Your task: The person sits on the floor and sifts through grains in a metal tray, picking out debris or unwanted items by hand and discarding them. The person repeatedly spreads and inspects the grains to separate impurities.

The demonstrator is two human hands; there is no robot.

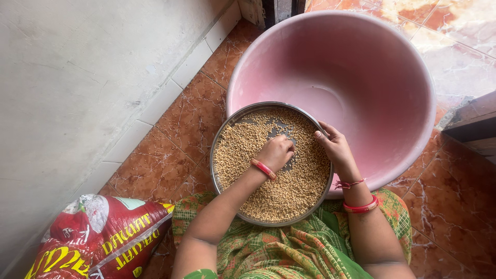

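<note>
Reddish-brown floor tiles point(170, 155) shine under everything, and a pale grey wall point(77, 93) runs along one side. A big pink tub point(372, 67) sits on the floor. Just in front of the tub, with its far edge over the tub's rim, is a round metal tray point(223, 139) full of brown grain point(289, 194). The tray rests over the person's lap, on green and orange patterned cloth point(289, 248).

The left hand point(276, 152) lies right in the middle of the tray, on top of the grain. Its fingers are curled in together, pressed down into the grain, so the grain touches them and lies all around them. A few bare grey spots of tray show just past the knuckles, on the tub side. A red bangle point(263, 169) is on that wrist.

The right hand point(336, 147) is at the edge of the tray nearest the tub's middle. Its fingers are close together, and the thumb tip touches the grain by the rim. I cannot tell if it grips the rim.

A red printed sack point(98, 237) lies by the wall, on the side of the tray away from the tub.
</note>
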